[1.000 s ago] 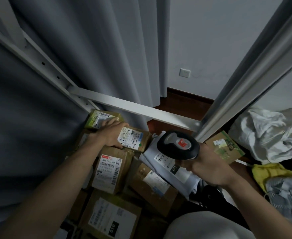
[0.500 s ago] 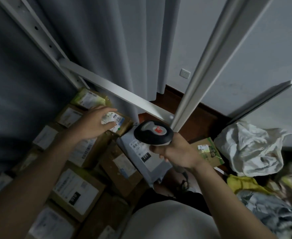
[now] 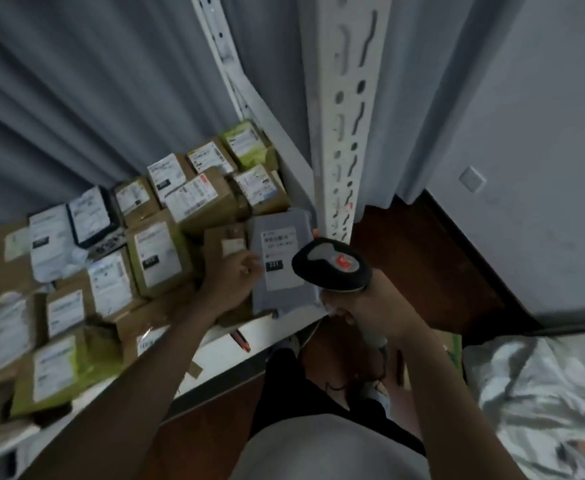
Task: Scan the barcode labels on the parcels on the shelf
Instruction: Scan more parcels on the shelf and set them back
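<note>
Since 0.5 s ago left hand (image 3: 234, 284) has moved off the small brown box with the white label (image 3: 261, 190) by the back rail to the grey plastic mailer bag (image 3: 282, 261) at the shelf's right front corner. Fingers now curl onto the bag's left edge, grasping it; its white barcode label (image 3: 280, 239) faces up. Right hand (image 3: 363, 303) is clenched round the handle of the black-and-grey handheld barcode scanner (image 3: 332, 265), head hanging just over the bag's right edge. Brown cardboard parcels (image 3: 159, 258) cover the white metal shelf (image 3: 222, 351), labels up. Perforated white upright post (image 3: 344, 116) stands just behind the scanner.
</note>
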